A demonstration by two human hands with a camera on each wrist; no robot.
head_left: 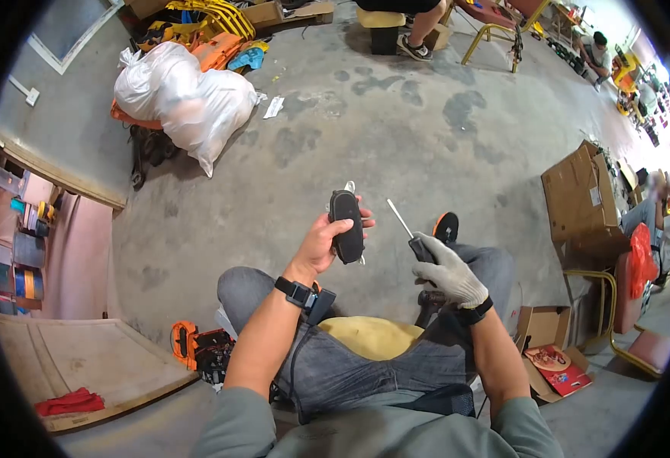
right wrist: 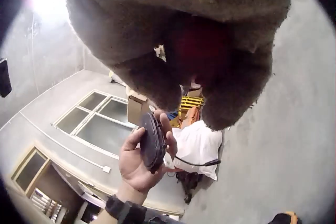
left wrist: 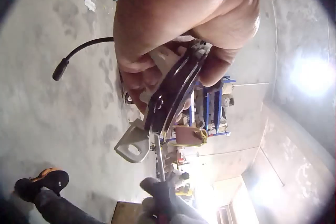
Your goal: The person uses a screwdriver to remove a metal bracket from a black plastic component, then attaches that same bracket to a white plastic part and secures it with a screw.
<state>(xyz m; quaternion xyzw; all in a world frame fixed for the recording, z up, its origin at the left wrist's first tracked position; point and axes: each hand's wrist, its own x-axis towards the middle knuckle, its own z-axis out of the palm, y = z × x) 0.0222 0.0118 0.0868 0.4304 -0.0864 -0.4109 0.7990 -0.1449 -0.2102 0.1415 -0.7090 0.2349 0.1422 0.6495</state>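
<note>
My bare left hand point(head_left: 317, 246) grips a black, elongated oval device point(head_left: 346, 227), its thumb lying across the dark face. Pale tabs stick out at the device's ends; one pale looped tab point(left wrist: 137, 136) shows in the left wrist view. A thin black cable point(left wrist: 86, 44) with a thicker end reaches out beside that hand. In my gloved right hand point(head_left: 455, 278) is a screwdriver point(head_left: 401, 220), held by its dark handle with the metal shaft toward the device. The head view shows a gap between the tip and the device. From the right wrist, the glove point(right wrist: 126, 19) hides most of the handle.
White sacks point(head_left: 186, 99) lie on the concrete floor at the far left. A wooden cabinet point(head_left: 114, 359) stands left, beside orange-and-black gear point(head_left: 186, 343). To the right are a cardboard box point(head_left: 579, 195), a chair point(head_left: 611, 305) and an open carton point(head_left: 545, 328). Other people sit farther back.
</note>
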